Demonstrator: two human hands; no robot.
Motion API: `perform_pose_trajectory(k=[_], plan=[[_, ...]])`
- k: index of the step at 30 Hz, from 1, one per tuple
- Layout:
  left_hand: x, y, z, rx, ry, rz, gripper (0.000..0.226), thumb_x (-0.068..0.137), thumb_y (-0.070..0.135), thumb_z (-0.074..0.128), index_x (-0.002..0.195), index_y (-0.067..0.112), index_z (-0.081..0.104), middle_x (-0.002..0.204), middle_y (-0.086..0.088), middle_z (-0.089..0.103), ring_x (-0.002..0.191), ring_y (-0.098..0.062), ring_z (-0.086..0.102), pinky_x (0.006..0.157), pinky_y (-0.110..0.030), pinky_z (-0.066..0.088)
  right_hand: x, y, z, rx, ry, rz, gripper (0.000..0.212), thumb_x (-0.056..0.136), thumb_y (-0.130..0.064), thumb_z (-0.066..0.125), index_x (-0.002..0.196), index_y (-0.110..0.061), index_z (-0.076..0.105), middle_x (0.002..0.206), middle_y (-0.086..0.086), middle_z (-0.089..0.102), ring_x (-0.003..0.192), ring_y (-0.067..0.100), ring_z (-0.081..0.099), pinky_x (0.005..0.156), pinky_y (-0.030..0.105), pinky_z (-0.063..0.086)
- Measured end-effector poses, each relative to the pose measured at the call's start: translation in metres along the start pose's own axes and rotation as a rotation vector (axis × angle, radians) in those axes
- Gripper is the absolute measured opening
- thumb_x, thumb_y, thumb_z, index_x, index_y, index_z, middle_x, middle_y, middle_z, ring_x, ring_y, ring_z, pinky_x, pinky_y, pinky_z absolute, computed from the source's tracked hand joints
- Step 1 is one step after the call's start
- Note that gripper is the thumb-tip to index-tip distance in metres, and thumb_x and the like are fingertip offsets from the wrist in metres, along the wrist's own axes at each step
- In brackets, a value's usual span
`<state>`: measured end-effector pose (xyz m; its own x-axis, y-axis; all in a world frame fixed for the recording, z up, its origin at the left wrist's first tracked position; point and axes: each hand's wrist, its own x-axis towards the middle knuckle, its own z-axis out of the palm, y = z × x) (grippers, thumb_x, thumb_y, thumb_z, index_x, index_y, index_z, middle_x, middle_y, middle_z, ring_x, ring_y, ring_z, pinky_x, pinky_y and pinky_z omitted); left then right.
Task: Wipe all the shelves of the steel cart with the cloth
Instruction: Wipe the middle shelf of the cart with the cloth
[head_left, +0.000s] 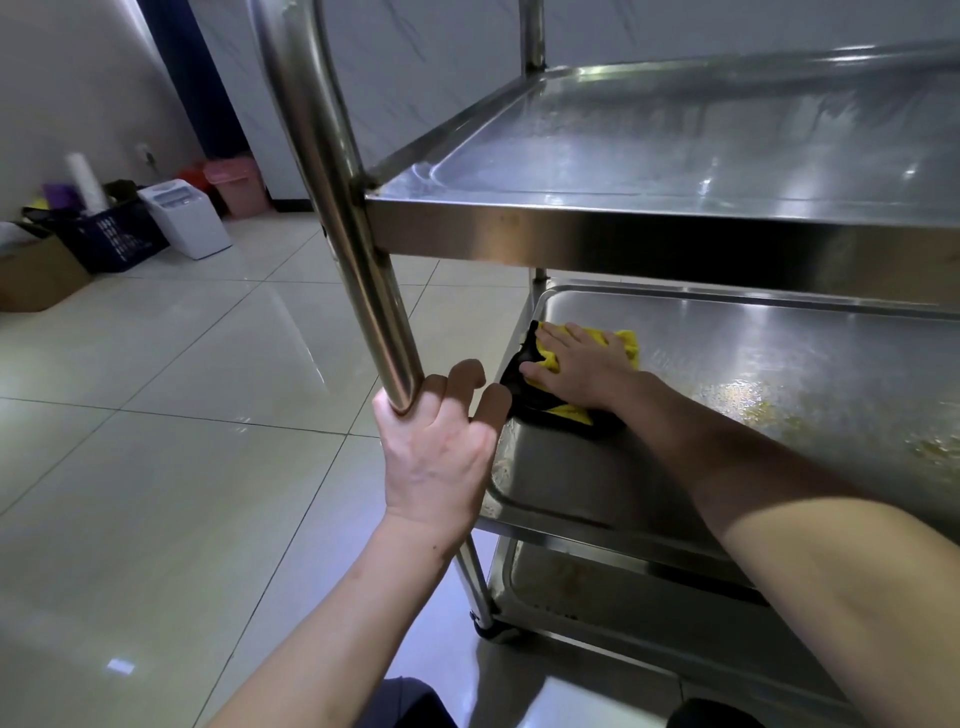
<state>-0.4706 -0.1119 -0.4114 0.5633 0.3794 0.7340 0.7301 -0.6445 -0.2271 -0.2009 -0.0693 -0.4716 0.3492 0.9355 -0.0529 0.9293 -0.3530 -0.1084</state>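
Note:
The steel cart fills the right half of the view with three shelves: a wet-looking top shelf (675, 150), a middle shelf (753, 364) and a bottom shelf (597, 587). My left hand (436, 441) grips the cart's near-left upright post (332, 171), fingers curled round the tube. My right hand (582, 364) presses flat with straight fingers on a yellow and black cloth (543, 402) at the left end of the middle shelf. Yellowish grime shows on the middle shelf to the right of the cloth.
Glossy floor tiles (182, 415) stretch to the left. By the far wall stand a cardboard box (36, 275), a dark blue crate (111, 241), a small white appliance (184, 218) and a pink bin (236, 184). A cart caster (496, 631) sits below the post.

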Motion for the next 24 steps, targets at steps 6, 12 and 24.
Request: perform_pose_trajectory(k=[6,12,24], plan=[[0.000,0.001,0.002,0.012,0.006,-0.035,0.030,0.065,0.000,0.039,0.044,0.012,0.057,0.059,-0.002,0.018,0.059,-0.027,0.038,0.090,-0.042,0.027,-0.002,-0.003,-0.001,-0.009,-0.019,-0.020,0.077,0.099,-0.076,0.022,0.166,-0.037,0.016,0.174,-0.016,0.007,0.161,0.016,0.004,0.126,0.061,0.006],[-0.002,0.003,0.012,-0.093,0.032,-0.064,0.035,0.074,0.006,0.029,0.058,0.023,0.056,0.063,0.009,0.005,0.078,-0.015,-0.001,0.098,-0.036,0.021,-0.016,-0.011,0.002,-0.021,-0.015,-0.063,0.074,0.101,-0.074,0.022,0.166,-0.037,0.015,0.174,-0.015,0.007,0.161,0.016,0.004,0.126,0.061,0.006],[-0.004,0.002,-0.014,0.042,-0.167,-0.094,0.024,0.052,0.003,0.064,0.040,0.021,0.054,0.058,0.005,0.008,0.061,-0.022,0.034,0.096,-0.040,0.026,-0.086,-0.035,0.014,-0.013,-0.059,-0.195,0.074,0.101,-0.075,0.021,0.165,-0.040,0.010,0.173,-0.017,0.000,0.160,0.012,-0.004,0.127,0.057,-0.001]])
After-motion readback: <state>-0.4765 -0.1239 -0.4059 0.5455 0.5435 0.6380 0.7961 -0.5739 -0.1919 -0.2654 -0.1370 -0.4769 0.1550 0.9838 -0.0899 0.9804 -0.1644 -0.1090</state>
